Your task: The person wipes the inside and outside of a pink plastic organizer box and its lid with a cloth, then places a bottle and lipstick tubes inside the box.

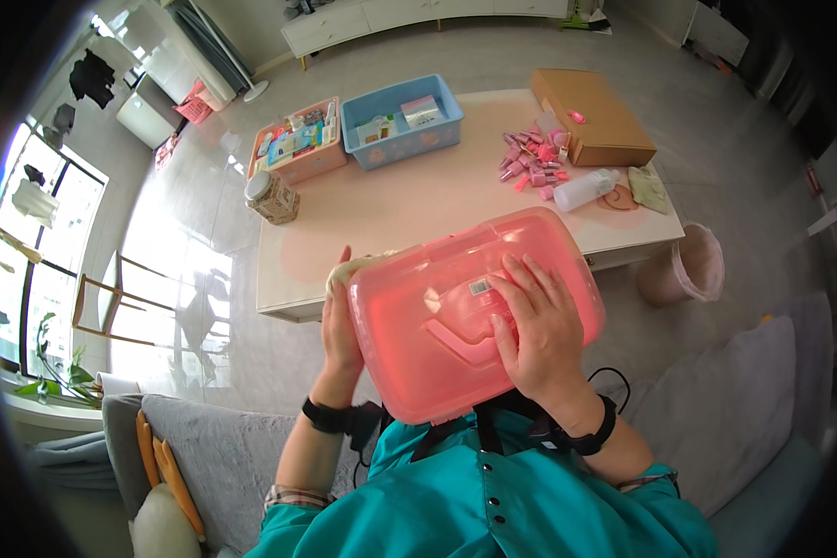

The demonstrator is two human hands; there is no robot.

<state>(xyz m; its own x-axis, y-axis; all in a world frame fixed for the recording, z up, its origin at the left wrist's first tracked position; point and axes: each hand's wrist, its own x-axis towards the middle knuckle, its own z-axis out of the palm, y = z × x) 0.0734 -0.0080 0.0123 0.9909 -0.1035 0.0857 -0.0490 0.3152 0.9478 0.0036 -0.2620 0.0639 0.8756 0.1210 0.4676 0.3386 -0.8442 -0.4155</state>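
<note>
A translucent pink plastic storage box [404, 349] with a lid and a folding handle is held tilted above my lap, its top facing me. My left hand [342, 328] presses a pale cloth [363, 264] against the box's left side, the fingers partly hidden behind it. On the lid's right half, my right hand [540, 328] lies flat with its fingers spread, beside a small barcode sticker [480, 287]. Whatever the box holds cannot be made out.
Ahead stands a low table [404, 202] bearing a pink basket [314, 164], a blue basket [411, 145], a jar [272, 197], pink nail-polish bottles [530, 157], a clear bottle [586, 190], a folded cloth [647, 190] and a cardboard box [600, 125]. A waste bin [680, 268] stands right; a sofa [216, 446] is beside me.
</note>
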